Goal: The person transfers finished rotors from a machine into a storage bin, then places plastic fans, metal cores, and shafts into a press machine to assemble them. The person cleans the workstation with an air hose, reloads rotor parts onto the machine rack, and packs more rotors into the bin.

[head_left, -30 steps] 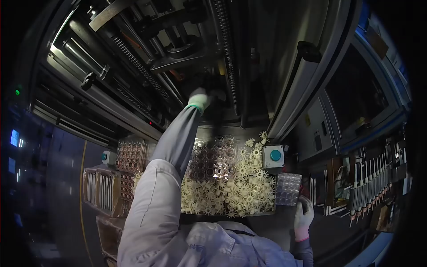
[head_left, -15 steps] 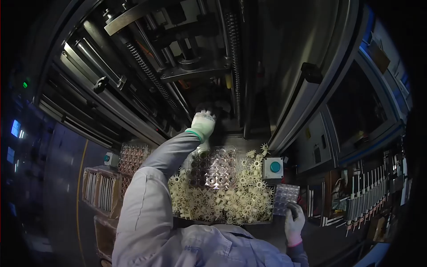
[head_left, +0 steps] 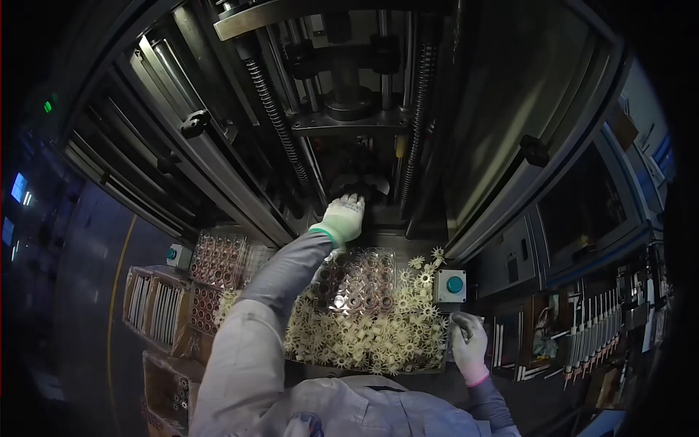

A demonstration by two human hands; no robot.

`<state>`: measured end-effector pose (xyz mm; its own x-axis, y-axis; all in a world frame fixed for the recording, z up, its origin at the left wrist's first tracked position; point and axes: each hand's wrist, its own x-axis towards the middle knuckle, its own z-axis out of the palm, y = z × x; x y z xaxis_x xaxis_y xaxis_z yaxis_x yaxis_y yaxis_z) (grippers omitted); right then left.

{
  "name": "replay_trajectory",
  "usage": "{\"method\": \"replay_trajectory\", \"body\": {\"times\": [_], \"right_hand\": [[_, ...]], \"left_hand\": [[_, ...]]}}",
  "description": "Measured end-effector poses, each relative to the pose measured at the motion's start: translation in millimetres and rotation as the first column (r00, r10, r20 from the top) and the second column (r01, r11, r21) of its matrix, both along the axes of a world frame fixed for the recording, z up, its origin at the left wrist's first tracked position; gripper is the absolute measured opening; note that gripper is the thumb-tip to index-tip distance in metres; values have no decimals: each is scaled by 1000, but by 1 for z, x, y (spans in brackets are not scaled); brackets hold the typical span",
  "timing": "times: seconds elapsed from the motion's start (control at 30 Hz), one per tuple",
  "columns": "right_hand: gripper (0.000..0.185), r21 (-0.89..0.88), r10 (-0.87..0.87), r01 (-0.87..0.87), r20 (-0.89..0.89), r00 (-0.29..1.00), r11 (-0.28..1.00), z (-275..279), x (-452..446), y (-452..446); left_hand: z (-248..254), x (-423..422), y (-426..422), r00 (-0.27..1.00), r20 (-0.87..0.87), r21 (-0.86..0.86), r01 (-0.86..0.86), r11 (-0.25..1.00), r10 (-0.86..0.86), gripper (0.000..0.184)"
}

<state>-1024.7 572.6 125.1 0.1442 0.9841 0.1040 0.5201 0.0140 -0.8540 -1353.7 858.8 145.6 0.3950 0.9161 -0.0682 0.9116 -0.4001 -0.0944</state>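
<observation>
Before the dark press (head_left: 349, 120), a clear, glossy tray (head_left: 392, 264) of coppery rings (head_left: 368, 282) sits amid pale, spiky-toothed wheels (head_left: 371, 339). Beyond it, the left hand (head_left: 344, 218) has fingers fairly straight; the right hand (head_left: 468, 344), partly curled, is beside the wheels. Whether the hands grip anything, I cannot tell.

Cream toothed parts (head_left: 364, 339) (teal button (head_left: 455, 284), pink cuff (head_left: 478, 380))

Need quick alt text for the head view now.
Gloved left hand outstretched toward a dark machine, beyond a clear tray of round parts and a heap of cream star-shaped pieces; gloved right hand beside the heap's right edge, any grip unclear.
</observation>
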Motion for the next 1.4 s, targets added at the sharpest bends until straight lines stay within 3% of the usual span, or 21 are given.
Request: {"method": "replay_trajectory", "body": {"times": [0.07,0.17,0.27,0.3,0.37,0.43,0.5,0.6,0.67,0.73,0.8,0.83,0.87,0.9,0.93,1.03,1.1,1.27,1.3,1.37,1.4], "right_hand": [[29,16,30,-35,248,968,999,26,-9,24],[54,127,39,-117,497,867,985,43,-20,56],[74,-35,189,-236,716,671,971,36,-21,80],[75,-94,238,-252,737,633,963,27,-20,84],[76,-154,286,-262,748,599,953,29,-20,88],[76,-17,170,-226,711,683,974,33,-21,91],[72,-148,278,-261,763,583,954,24,-19,95],[63,-66,198,-240,790,580,969,36,-31,102],[51,55,155,-326,796,584,944,53,-58,117],[39,-139,315,-380,835,451,914,29,-77,151],[19,-265,403,-373,839,365,889,-18,-79,196],[19,-256,370,-323,854,366,911,-22,-81,210],[21,-131,289,-359,855,431,924,-48,-63,230],[24,-231,338,-279,832,441,932,-9,-83,221],[29,-106,249,-335,874,418,936,-16,-72,233],[33,-51,207,-300,832,515,953,4,-74,214],[37,17,231,-333,687,689,943,0,-72,193],[37,-29,220,-258,618,755,966,-26,-94,149],[37,2,205,-259,607,768,966,-21,-107,135],[35,-41,180,-182,471,864,982,-1,-139,110],[32,-38,127,-121,243,962,992,-40,-113,129]], "left_hand": [[-33,10,13,994,19,1,-105,994,105,58],[-3,25,15,967,82,-171,-225,959,242,58],[14,7,-6,861,398,-61,-320,945,317,53],[7,-4,-22,805,565,102,-288,952,183,60],[19,-26,-77,760,646,164,-224,961,67,64],[42,-49,-137,718,656,-53,-266,962,235,65],[40,-84,-188,630,707,-132,-331,934,323,64],[35,-123,-267,146,880,-369,-388,845,451,56],[9,-143,-307,68,914,-315,-503,805,400,48],[-1,-151,-340,66,761,-501,-572,650,645,58],[-20,-160,-377,236,703,-331,-726,603,670,60],[19,-156,-388,118,772,-396,-678,618,624,62],[17,-170,-410,90,814,-352,-708,612,573,61],[17,-189,-439,131,782,-251,-828,501,610,57],[15,-207,-461,176,737,-144,-902,406,653,53],[18,-302,-533,-27,808,-151,-975,162,588,37],[15,-373,-570,-119,714,-154,-988,-11,690,37],[-58,-503,-611,79,191,-390,-909,149,978,60],[-49,-503,-597,92,50,-515,-851,105,995,68],[-102,-538,-596,184,-1,-596,-790,147,983,70],[-94,-539,-590,167,-20,-640,-759,116,986,71]]}}
